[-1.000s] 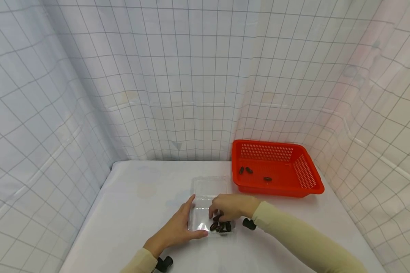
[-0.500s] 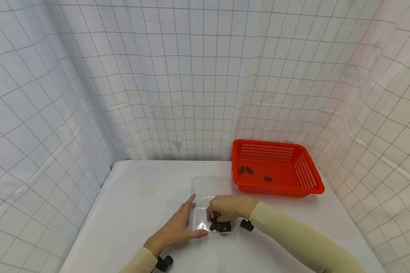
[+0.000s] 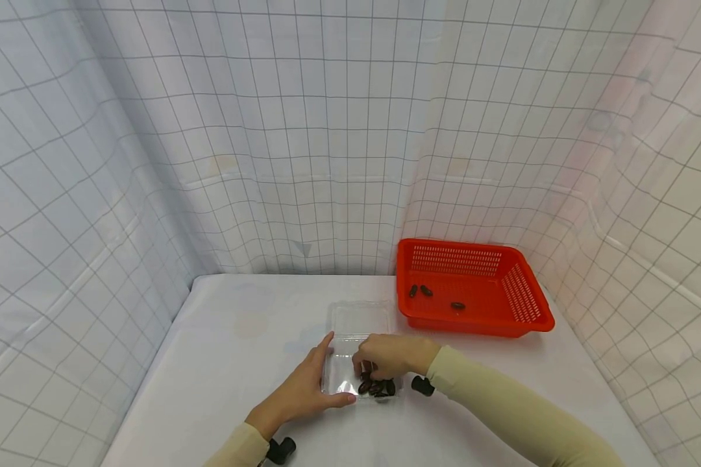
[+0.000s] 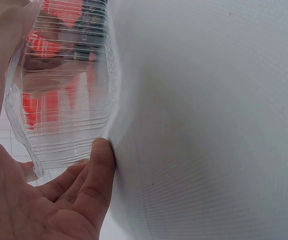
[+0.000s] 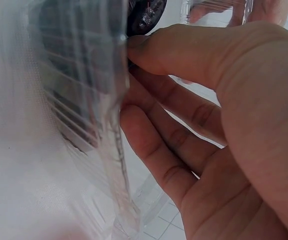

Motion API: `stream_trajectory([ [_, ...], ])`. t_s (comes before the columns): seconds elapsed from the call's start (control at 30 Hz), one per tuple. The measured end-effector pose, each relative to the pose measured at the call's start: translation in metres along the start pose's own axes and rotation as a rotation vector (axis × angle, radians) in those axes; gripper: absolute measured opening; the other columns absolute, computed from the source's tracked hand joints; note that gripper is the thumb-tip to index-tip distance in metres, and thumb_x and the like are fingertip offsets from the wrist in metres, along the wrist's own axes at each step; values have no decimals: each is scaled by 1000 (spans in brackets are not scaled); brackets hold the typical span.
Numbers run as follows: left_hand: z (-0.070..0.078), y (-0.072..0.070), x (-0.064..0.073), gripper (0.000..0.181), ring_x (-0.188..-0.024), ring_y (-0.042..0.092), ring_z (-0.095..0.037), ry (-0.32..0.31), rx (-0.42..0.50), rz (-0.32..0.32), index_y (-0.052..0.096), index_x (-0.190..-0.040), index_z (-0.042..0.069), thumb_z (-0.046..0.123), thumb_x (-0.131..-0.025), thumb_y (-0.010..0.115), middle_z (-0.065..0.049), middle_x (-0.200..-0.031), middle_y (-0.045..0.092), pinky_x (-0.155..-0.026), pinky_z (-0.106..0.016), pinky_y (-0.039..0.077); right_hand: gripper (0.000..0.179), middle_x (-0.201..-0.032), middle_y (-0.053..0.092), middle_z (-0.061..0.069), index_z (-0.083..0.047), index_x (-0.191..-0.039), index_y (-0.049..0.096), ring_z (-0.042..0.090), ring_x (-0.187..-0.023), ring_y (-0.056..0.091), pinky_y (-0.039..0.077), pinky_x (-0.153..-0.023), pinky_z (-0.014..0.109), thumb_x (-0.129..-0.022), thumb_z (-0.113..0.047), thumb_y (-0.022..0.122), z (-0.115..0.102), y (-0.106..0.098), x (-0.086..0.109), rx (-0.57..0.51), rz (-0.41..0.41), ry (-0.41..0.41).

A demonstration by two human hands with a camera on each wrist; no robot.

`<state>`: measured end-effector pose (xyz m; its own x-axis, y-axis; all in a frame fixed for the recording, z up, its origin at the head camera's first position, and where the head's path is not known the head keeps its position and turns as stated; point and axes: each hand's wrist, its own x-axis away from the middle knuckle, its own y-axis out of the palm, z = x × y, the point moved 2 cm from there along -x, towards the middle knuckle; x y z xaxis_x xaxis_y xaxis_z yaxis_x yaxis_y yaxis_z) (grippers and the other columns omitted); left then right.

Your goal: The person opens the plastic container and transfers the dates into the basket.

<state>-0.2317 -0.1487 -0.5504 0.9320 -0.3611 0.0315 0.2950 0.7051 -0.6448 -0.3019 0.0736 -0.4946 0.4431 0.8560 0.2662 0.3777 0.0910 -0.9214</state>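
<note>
A clear plastic clamshell box (image 3: pixel 341 371) stands on the table with its lid (image 3: pixel 359 319) folded back. Several dark, glossy oval pieces that look like dates (image 3: pixel 376 389) lie in its front right part. My left hand (image 3: pixel 304 389) holds the box at its left front corner, thumb along the front and fingers at the left side. Inside the box, my right hand (image 3: pixel 393 355) has its fingers curled down and pinches one date, mostly hidden by the fingers. Another dark date (image 5: pixel 148 15) shows just beyond the thumb in the right wrist view.
A red plastic basket (image 3: pixel 473 324) with slotted walls stands at the back right, and 3 dark dates (image 3: pixel 426 290) lie in it. White table cloth (image 3: pixel 239 337) surrounds the box. Gridded white curtains (image 3: pixel 327 162) enclose the table at the back and sides.
My right hand has shifted slightly left within the box and then stayed nearly still. The left hand, box and basket have not visibly moved.
</note>
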Motion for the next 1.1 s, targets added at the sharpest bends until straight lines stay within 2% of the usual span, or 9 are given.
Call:
stream_trajectory([
  [0.43,1,-1,0,141,-143,65,-32,-1,-9,0,13,-188,12,61,-88,100,-24,-175,52,-116,-58,57,20,-101,83,-6,-17,-116,88,2,-89,66,60,-89,15,-104,-2,83,3,-1,3,-34,29,-6],
  [0.83,2,-1,2,140,-143,65,-35,-2,-14,-1,14,-188,12,59,-89,100,-25,-175,52,-115,-60,58,19,-101,82,-6,-20,-118,87,1,-86,65,58,-84,14,-104,-8,86,7,-3,7,-27,60,-30],
  [1.1,2,-1,1,140,-144,65,-35,-13,-9,-1,14,-188,13,62,-88,99,-24,-176,51,-117,-61,58,17,-104,82,-6,-21,-120,87,1,-88,65,58,-86,14,-106,-11,85,4,-8,12,-43,58,-1],
])
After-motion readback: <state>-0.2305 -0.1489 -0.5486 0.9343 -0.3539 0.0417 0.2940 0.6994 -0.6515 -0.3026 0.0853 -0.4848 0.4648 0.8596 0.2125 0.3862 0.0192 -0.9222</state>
